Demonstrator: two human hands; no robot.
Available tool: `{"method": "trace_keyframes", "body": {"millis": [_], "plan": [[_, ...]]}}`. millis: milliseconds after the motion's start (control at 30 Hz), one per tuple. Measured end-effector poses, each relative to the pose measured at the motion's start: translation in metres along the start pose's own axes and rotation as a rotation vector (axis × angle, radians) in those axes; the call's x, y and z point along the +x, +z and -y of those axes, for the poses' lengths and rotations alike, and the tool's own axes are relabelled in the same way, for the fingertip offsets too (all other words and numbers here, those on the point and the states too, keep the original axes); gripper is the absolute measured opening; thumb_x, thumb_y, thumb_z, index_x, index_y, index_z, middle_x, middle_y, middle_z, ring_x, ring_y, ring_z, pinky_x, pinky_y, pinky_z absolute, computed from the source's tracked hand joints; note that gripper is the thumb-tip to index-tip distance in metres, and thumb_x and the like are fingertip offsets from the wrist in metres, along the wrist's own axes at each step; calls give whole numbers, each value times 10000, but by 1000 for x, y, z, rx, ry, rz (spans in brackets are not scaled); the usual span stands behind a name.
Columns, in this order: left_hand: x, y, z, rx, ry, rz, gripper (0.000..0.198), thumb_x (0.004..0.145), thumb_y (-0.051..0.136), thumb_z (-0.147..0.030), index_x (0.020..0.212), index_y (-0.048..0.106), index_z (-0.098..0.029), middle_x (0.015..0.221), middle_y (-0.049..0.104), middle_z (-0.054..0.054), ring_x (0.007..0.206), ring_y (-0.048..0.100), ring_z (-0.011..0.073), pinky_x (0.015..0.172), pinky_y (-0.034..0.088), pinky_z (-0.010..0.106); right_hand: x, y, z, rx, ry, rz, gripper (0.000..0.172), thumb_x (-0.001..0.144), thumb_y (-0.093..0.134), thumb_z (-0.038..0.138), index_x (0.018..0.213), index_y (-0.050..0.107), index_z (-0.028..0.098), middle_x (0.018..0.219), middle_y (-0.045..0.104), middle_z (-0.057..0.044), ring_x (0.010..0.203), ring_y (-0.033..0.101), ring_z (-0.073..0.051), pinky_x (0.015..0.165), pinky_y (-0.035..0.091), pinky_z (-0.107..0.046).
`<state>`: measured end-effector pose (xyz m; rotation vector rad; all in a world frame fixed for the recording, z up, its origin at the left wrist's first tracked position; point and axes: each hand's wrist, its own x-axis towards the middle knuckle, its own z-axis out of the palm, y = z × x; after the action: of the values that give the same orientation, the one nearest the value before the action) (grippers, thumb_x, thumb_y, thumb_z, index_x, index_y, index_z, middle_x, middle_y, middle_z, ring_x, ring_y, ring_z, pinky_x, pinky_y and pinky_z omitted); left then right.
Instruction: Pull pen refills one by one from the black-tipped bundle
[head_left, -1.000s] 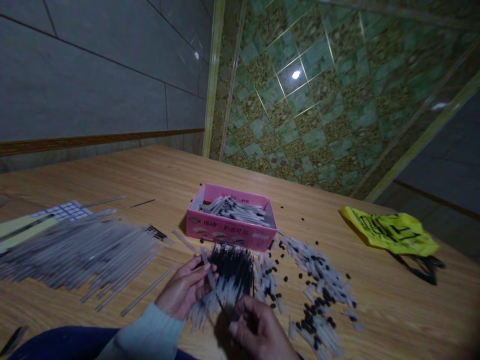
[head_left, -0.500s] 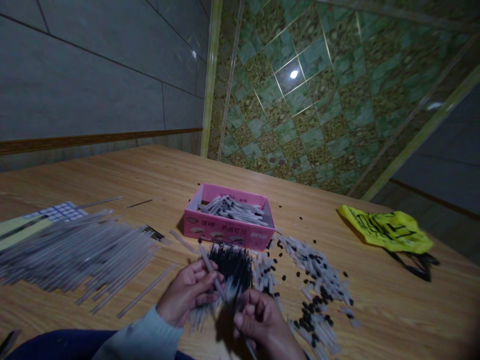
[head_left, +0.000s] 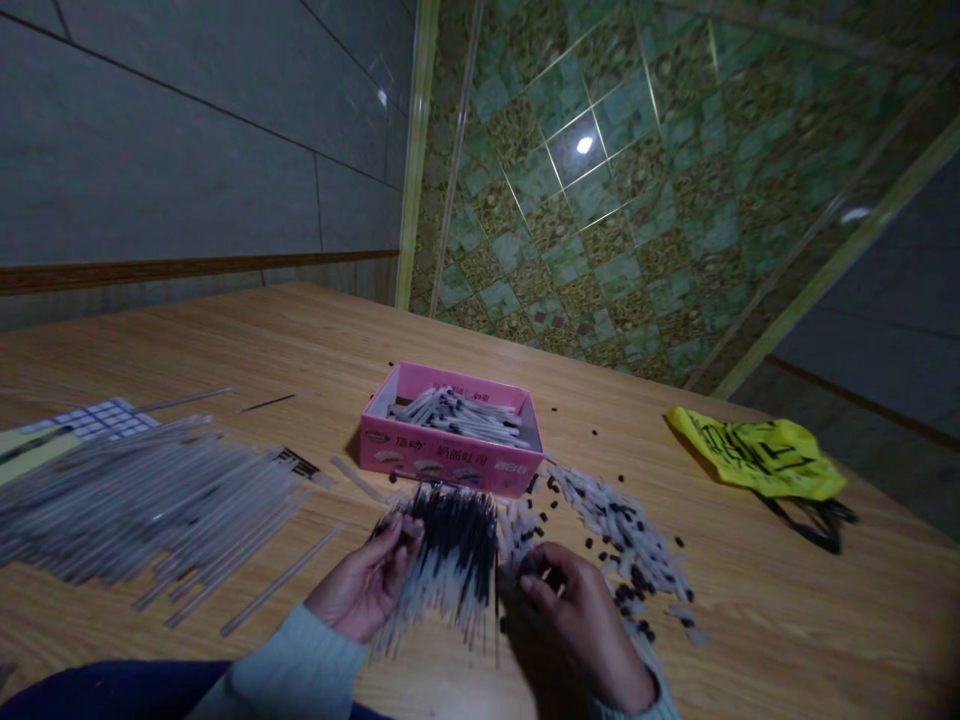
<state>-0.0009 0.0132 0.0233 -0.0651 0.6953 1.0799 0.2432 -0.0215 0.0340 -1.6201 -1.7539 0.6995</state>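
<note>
Moved up and off to the right since half a second ago, right hand (head_left: 585, 605), over to the edge of the short pale pieces (head_left: 517, 525). No longer to be seen between both hands: long thin tube. Fingers on the right bent, tips close together in a small pinch. Maybe something tiny in there (too blurry to tell). Held low, perhaps so as not to drop little things far.

On the left, thumb and first finger of the left hand (head_left: 360, 590) nearly together, palm turned partly up. Perhaps pinching a small bit too, but cannot tell for sure.

Between both hands, flat on the table (head_left: 262, 340): bunch of thin sticks (head_left: 457, 530), black at the far end and pale at the near end. All pointing much the same way, perhaps for easy picking. Right in the middle, likely for a short reach from either side.

Just behind the bunch: pink box (head_left: 450, 462), open on top, with white sticks (head_left: 469, 415) inside. Walls all around, perhaps to stop any mixing with the loose ones. Away to the left: big heap of clear tubes (head_left: 165, 500), mostly side by side, likely to save tangles. Near the right hand: little black bits (head_left: 639, 580), all jumbled, perhaps too small for neat rows. Well apart, far right: yellow bag (head_left: 757, 450), likely there to stay out of the way.
</note>
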Motion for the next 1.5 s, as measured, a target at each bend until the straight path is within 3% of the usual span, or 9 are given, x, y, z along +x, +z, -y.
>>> {"method": "trace_keyframes", "body": {"millis": [167,500,600,700,800,900,1200,1500], "plan": [[0,0,1,0,10,-14,242,896,359,-71,802,578,-117,686,703,53,612,698,122,443,554,120,-7,6,2,-396,-26,175,199,621,534,94,704,659,222,732,672,2,691,587,-162,602,353,-229],[-2,2,4,166,80,-7,236,857,430,-46,712,604,-115,636,704,45,587,686,102,458,540,111,-9,19,5,-609,-17,232,154,644,542,170,672,676,240,723,716,-33,725,631,-216,571,311,-265],[-1,0,7,244,107,16,138,807,534,-61,706,611,-114,653,715,49,511,660,91,469,541,127,-11,18,8,-485,-7,219,120,602,547,137,648,633,207,642,661,-18,626,577,-180,539,301,-253],[1,-3,10,354,121,83,48,732,647,-106,725,602,-120,695,725,62,511,654,103,487,542,160,-12,23,15,-69,16,147,61,620,544,124,638,558,180,581,557,16,573,505,-134,519,320,-224],[1,-5,14,475,134,144,164,703,693,-204,780,561,-144,733,726,63,594,672,124,510,530,177,-12,34,24,475,70,80,98,665,609,208,690,521,173,552,499,40,512,465,-107,485,342,-210],[0,-5,17,564,158,165,251,694,703,-256,814,499,-171,752,725,54,590,668,117,518,515,186,-14,46,30,769,104,36,208,663,685,284,741,530,168,550,540,32,466,474,-99,463,373,-212],[-4,0,21,623,194,127,332,667,723,-279,821,444,-183,714,722,49,591,672,133,537,512,215,-21,53,41,556,9,-166,66,685,657,219,687,618,165,574,606,-8,510,554,-140,439,410,-208],[-4,-1,24,629,221,102,364,641,738,-306,809,437,-188,691,717,43,588,676,144,532,514,221,-21,55,36,422,-53,-178,39,700,629,202,683,619,169,625,627,-19,546,585,-152,489,450,-217]]}}
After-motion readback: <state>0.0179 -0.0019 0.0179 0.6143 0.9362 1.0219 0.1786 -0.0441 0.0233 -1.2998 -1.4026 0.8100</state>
